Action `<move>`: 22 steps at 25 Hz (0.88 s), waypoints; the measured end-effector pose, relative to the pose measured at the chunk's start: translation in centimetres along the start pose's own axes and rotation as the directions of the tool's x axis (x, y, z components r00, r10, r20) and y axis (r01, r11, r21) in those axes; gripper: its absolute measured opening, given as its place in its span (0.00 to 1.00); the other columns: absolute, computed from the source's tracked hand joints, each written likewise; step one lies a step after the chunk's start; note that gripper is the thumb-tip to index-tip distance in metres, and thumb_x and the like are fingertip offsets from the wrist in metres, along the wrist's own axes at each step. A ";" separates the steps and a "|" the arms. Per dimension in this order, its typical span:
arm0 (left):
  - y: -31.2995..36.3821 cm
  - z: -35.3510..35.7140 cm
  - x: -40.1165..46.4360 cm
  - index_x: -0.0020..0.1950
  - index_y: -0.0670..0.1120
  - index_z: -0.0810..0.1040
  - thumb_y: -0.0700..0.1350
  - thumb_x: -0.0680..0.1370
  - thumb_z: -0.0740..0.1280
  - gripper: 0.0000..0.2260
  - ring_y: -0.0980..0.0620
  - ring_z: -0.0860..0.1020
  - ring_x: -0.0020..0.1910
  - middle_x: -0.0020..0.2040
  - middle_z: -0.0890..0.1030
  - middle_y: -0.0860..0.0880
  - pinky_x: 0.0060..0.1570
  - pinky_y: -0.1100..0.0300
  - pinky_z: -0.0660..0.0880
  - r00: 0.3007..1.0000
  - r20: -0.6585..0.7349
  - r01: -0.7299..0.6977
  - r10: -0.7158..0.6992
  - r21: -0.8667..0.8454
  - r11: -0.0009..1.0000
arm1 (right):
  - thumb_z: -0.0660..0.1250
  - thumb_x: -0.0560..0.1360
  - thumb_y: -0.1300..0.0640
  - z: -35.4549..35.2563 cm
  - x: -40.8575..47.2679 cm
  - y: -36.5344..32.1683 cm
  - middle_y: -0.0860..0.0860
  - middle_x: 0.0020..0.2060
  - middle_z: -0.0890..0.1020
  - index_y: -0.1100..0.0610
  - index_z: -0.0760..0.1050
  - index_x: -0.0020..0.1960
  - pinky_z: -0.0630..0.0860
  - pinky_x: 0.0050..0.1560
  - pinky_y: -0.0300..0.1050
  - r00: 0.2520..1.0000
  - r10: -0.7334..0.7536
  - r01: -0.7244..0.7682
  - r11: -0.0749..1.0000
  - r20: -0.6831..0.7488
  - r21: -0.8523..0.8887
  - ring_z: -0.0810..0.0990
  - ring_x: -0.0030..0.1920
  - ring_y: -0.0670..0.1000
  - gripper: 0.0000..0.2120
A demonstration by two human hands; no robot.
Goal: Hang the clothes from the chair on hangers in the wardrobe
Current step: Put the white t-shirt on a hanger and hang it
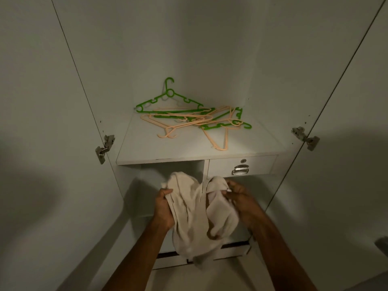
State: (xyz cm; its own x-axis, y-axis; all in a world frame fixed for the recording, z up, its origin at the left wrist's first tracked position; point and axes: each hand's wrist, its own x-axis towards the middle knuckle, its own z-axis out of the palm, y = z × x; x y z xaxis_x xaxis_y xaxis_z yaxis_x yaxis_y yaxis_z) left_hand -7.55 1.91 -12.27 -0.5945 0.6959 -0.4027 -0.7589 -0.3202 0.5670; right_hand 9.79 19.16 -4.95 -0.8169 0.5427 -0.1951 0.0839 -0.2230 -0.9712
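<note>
You held the cream garment (195, 217) bunched, both hands' fingers (165, 191) pinching it; next needed a hanger (168, 95) from the shelf's (147, 152) back edge.

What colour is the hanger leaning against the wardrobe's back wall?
Green hanger, seen in the head view.

A tangled pile of green and peach plastic hangers (195, 118) lies on the white wardrobe shelf (147, 152) before me. Under the shelf's right half sits a white drawer with a metal handle (240, 170). Below and in front, I hold a cream cloth garment (195, 217) between my left hand (164, 206) and right hand (241, 198).
</note>
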 end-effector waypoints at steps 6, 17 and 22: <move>-3.2 0.2 1.9 0.58 0.38 0.82 0.54 0.75 0.72 0.21 0.42 0.83 0.46 0.48 0.85 0.41 0.46 0.52 0.81 0.916 -0.388 0.253 0.099 0.753 0.608 | 0.63 0.80 0.67 -4.2 6.0 -7.1 0.53 0.57 0.85 0.56 0.78 0.66 0.78 0.57 0.44 0.982 0.026 -0.018 0.999 0.188 -0.042 0.83 0.56 0.53 0.17; 1.9 12.7 3.2 0.47 0.45 0.85 0.55 0.72 0.73 0.14 0.53 0.78 0.38 0.38 0.82 0.47 0.41 0.54 0.71 0.864 0.439 -0.483 0.246 0.860 0.161 | 0.74 0.66 0.69 -4.5 8.7 -9.2 0.58 0.49 0.86 0.64 0.83 0.55 0.78 0.58 0.46 0.926 0.032 0.111 0.929 0.376 -0.353 0.83 0.51 0.54 0.18; 3.0 11.1 3.4 0.45 0.45 0.88 0.42 0.71 0.79 0.05 0.56 0.78 0.36 0.36 0.84 0.51 0.39 0.61 0.72 0.810 0.421 -0.551 0.409 0.786 0.281 | 0.78 0.60 0.71 -7.9 8.7 -9.7 0.56 0.40 0.84 0.61 0.84 0.48 0.76 0.41 0.41 0.975 0.035 0.140 0.668 0.219 -0.731 0.81 0.42 0.52 0.17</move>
State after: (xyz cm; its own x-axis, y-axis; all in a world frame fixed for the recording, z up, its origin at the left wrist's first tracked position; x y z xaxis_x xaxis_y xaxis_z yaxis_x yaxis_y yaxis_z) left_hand -8.84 10.46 -3.93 -0.6803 0.7027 0.2083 0.3229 0.0322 0.9459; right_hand 6.39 32.43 1.74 -0.9186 0.3439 -0.1947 0.3587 0.5187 -0.7760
